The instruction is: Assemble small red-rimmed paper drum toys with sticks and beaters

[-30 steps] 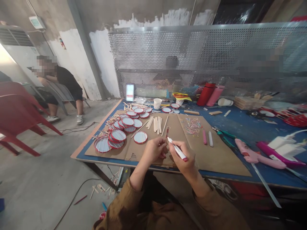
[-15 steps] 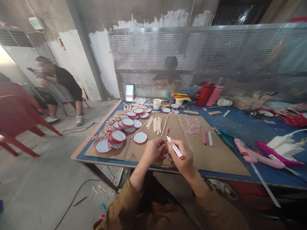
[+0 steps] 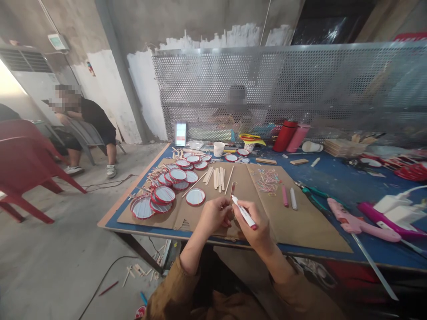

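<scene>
My right hand (image 3: 254, 222) is closed around a white marker (image 3: 244, 213) with a red end, its tip pointing up and left. The tip touches or nearly touches a small stick (image 3: 234, 188) with reddish-brown colouring, which stands up between my hands. My left hand (image 3: 215, 216) has its fingers pinched at the lower end of this stick, where the grip is partly hidden. Just beyond the hands, pale wooden sticks (image 3: 219, 178) lie on the brown cardboard (image 3: 300, 222). A red-rimmed round lid (image 3: 195, 197) rests left of them.
More red-rimmed lids (image 3: 164, 194) are piled at the left. Coloured bands (image 3: 267, 180), a pink stick (image 3: 284, 195), pliers (image 3: 312, 195) and a pink glue gun (image 3: 358, 221) lie to the right. Behind stand a paper cup (image 3: 219, 149) and a phone (image 3: 180, 134). A person (image 3: 90, 118) sits at the left.
The camera view has shifted slightly, so the scene appears a little lower. My hands keep the same hold, with the marker still at the small stick.
</scene>
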A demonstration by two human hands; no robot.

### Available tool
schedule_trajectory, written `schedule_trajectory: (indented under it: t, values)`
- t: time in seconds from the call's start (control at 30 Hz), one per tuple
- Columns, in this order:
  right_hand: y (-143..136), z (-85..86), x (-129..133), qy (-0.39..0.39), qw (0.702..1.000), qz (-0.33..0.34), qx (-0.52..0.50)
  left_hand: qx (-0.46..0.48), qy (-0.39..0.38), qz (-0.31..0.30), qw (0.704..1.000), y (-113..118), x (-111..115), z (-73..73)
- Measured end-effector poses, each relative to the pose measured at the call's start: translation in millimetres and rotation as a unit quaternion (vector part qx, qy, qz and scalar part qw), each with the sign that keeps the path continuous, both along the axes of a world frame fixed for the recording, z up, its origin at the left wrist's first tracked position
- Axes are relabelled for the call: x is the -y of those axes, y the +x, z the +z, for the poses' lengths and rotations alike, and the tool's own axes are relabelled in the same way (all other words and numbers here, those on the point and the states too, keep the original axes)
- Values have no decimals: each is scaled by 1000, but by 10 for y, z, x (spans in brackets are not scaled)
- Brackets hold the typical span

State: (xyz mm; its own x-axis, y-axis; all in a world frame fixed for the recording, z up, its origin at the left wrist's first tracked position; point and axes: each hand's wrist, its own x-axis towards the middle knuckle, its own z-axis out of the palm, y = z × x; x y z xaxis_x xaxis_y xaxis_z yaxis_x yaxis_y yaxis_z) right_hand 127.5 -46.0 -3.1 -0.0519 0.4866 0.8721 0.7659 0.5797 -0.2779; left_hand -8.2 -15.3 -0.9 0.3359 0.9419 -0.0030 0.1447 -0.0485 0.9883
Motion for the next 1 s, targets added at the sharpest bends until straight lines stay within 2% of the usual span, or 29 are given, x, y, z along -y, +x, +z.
schedule_trajectory:
  t: [0.2, 0.43, 0.63, 0.83, 1.0]
  values:
    - [5, -5, 10, -9, 998, -47, -40, 1, -4, 3, 1000, 3, -8, -19]
    - [-6, -2, 3, 2, 1000, 2, 7, -1, 1, 3, 1000, 2, 13, 18]
    - [-5, 7, 2, 10, 999, -40, -5, -15, 2, -3, 1000, 0, 6, 32]
    - [-3, -10, 4, 14, 1000, -12, -1, -11, 11, -5, 1000, -8, 0, 13]
    - [6, -26, 3, 17, 998, -48, -35, 9, -4, 0, 1000, 2, 1, 5]
